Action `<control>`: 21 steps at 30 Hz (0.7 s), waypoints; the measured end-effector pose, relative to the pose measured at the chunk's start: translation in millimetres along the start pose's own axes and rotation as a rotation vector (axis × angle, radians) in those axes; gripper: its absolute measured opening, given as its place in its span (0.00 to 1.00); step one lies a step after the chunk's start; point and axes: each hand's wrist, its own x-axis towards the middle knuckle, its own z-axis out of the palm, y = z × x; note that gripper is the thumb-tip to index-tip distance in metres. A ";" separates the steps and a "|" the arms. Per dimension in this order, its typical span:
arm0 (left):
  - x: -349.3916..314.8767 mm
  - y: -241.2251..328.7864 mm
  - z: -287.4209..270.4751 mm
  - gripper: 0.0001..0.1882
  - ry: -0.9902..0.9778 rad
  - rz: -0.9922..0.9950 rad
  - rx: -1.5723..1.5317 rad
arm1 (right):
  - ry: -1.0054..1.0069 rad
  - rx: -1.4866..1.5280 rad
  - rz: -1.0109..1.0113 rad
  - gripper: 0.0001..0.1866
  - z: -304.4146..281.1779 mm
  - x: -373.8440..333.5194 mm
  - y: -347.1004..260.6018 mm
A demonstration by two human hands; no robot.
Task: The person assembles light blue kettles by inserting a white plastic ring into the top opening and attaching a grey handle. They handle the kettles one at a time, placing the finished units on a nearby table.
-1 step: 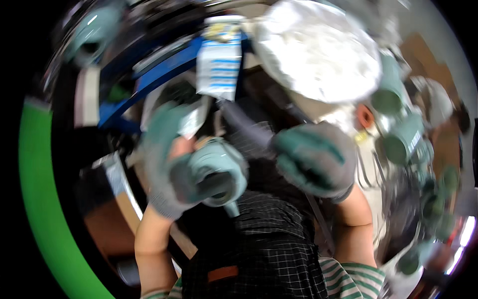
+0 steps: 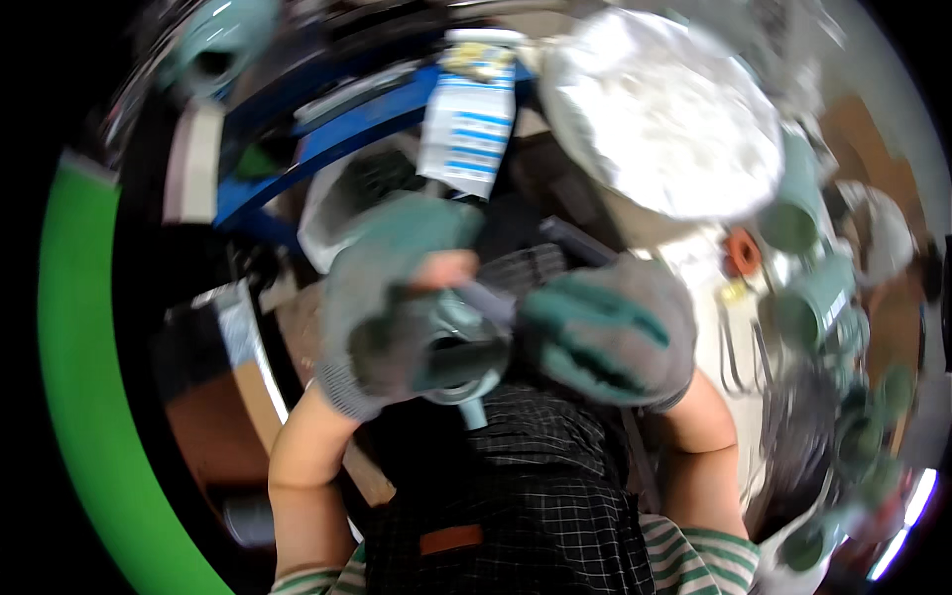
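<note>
Both my hands wear grey work gloves with green palms. My left hand [image 2: 382, 307] is closed around a pale green, rounded hollow plastic part [image 2: 461, 342], held low in front of my apron. This part has a dark opening facing me and a small tab at its lower end. One bare fingertip shows through the glove. Close by on the right, my right hand [image 2: 610, 332] is curled into a fist. A blurred purplish-grey strip [image 2: 488, 300] sticks out of it toward the plastic part; its kind is unclear. Motion smears the fingers.
A large white-lined tub [image 2: 674, 119] of white pieces stands far right of centre. Several pale green cylinders [image 2: 808, 302] lie along the right. Ahead are a blue frame [image 2: 367, 124] and a blue-striped white packet [image 2: 469, 129]. A bright green strip [image 2: 74, 327] runs down the left.
My left hand has moved right with the green plastic part, closer to my right fist. The small whitish piece by its fingers is no longer visible. The strip now reaches the part.
</note>
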 end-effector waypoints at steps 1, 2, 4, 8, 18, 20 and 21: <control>-3.0 -7.3 -1.0 0.28 0.064 0.089 0.059 | 0.062 0.067 -0.088 0.17 23.1 7.9 -2.8; -7.4 -16.0 -0.4 0.27 0.135 0.172 0.121 | 0.067 0.129 -0.074 0.19 35.0 21.4 -5.1; -23.7 -44.1 -2.4 0.21 0.157 0.069 0.031 | 0.011 0.257 -0.021 0.28 51.2 26.0 -12.0; -72.1 -74.9 -0.8 0.12 0.812 -0.764 -0.794 | -0.477 0.369 0.096 0.42 91.2 -12.7 -27.6; -25.1 -42.9 44.9 0.15 0.928 -0.928 -1.640 | 0.052 0.881 0.316 0.58 70.9 -49.2 7.6; -33.4 -36.9 63.3 0.14 0.723 -0.868 -1.980 | 0.074 0.887 0.304 0.60 72.7 -62.1 12.3; -37.5 -36.0 68.4 0.14 0.654 -0.850 -2.111 | 0.117 0.889 0.335 0.60 71.8 -68.2 10.6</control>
